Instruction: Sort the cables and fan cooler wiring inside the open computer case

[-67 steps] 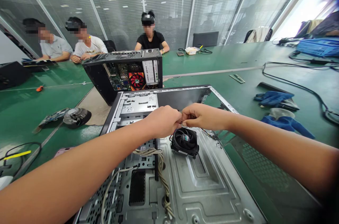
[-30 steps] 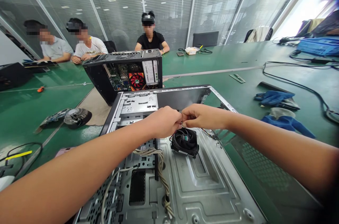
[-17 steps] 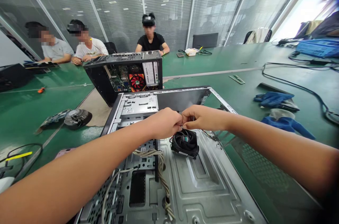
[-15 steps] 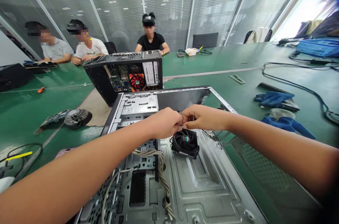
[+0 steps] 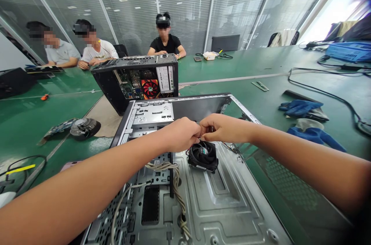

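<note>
A black cooling fan [image 5: 203, 156] lies on the bare metal floor of an open computer case [image 5: 246, 218]. Just beyond the fan's far edge, my left hand [image 5: 185, 133] and my right hand [image 5: 220, 127] meet, fingertips pinched together. Whatever they pinch is too small and too covered to make out; it may be part of the fan's lead. A bundle of twisted grey cables [image 5: 177, 183] runs along the case floor to the left of the fan. At the case's far left is a silver drive bay [image 5: 153, 114].
Behind stands a second computer case [image 5: 110, 88] with a red fan inside. Left lie a round heatsink [image 5: 84, 128] and a circuit board [image 5: 58, 130]. Blue gloves [image 5: 315, 136], a memory stick [image 5: 260, 86] and black cables [image 5: 324, 86] are on the right. Three people sit across the table.
Both hands stay at nearly the same place beside the fan, still pinched together. Across the table, the person in black has shifted an arm slightly.
</note>
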The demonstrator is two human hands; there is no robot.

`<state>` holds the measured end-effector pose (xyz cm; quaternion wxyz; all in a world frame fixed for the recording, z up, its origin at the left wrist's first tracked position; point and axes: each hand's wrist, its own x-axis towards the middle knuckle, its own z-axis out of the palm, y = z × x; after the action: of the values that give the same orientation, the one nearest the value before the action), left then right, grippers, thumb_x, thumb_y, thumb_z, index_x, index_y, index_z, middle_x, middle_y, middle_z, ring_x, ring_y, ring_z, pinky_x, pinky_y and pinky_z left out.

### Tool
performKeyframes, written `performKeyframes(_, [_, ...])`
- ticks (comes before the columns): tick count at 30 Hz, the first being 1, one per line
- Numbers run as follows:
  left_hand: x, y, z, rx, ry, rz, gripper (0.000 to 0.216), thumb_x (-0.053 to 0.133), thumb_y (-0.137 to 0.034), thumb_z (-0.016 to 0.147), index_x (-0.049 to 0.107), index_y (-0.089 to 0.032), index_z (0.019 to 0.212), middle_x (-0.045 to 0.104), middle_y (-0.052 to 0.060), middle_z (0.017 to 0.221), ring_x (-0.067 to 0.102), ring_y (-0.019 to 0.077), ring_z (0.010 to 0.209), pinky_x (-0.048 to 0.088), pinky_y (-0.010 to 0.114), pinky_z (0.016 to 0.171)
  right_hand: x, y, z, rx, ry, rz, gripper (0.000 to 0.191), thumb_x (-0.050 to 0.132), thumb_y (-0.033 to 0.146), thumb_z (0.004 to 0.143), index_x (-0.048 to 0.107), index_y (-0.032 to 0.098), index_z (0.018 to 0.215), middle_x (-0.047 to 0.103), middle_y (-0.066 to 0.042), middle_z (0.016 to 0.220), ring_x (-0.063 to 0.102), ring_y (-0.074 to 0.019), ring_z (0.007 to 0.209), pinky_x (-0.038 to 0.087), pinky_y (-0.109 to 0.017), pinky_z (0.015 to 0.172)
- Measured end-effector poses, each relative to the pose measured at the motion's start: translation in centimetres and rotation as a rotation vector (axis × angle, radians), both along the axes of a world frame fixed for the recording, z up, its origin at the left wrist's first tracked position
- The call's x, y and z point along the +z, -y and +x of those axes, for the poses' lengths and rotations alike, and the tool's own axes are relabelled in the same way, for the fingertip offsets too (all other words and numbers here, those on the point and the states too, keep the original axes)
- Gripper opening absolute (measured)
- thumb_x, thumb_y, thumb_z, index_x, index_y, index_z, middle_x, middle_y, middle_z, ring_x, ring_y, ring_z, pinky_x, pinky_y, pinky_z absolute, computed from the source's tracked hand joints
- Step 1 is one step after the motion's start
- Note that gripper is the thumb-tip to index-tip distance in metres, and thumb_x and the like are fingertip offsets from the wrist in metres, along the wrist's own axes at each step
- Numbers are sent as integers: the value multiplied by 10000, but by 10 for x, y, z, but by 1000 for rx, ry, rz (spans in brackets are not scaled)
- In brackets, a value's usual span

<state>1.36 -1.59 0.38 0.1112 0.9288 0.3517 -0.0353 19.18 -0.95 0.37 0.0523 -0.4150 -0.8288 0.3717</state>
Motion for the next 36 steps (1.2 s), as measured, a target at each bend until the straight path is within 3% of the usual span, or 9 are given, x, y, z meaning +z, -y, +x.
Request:
performKeyframes(5, [-1, -2, -1, 19, 13, 25, 150, 541, -211, 833, 673, -170, 774, 676, 42, 739, 571, 150, 653, 346, 271, 579, 0, 0, 1, -17, -4, 25, 55, 514, 191, 679, 563, 167, 682, 478, 50, 586, 380, -90, 548, 298, -236, 533])
performKeyframes(10, [-3, -3, 0, 49, 43, -28, 192, 684, -370, 762, 657, -180, 771, 666, 16, 724, 560, 136, 637, 344, 261, 570, 0, 0, 2, -31, 6, 33, 56, 517, 196, 676, 564, 168, 686, 474, 50, 585, 382, -92, 551, 293, -234, 527])
performKeyframes(20, [-4, -1, 2, 48, -16, 3, 101, 619, -252, 813, 669, -185, 755, 667, 23, 721, 586, 155, 675, 342, 270, 578, 2, 1, 2, 2, 30, 3, 65, 511, 194, 682, 568, 167, 694, 474, 49, 589, 384, -93, 550, 295, -235, 527])
performKeyframes(36, [-3, 2, 3, 67, -35, 21, 123, 592, -270, 809, 690, -198, 789, 693, 41, 769, 619, 179, 721, 391, 276, 606, 0, -1, 4, 25, 21, -33, 47, 520, 215, 692, 536, 172, 695, 466, 43, 608, 378, -100, 572, 291, -243, 534])
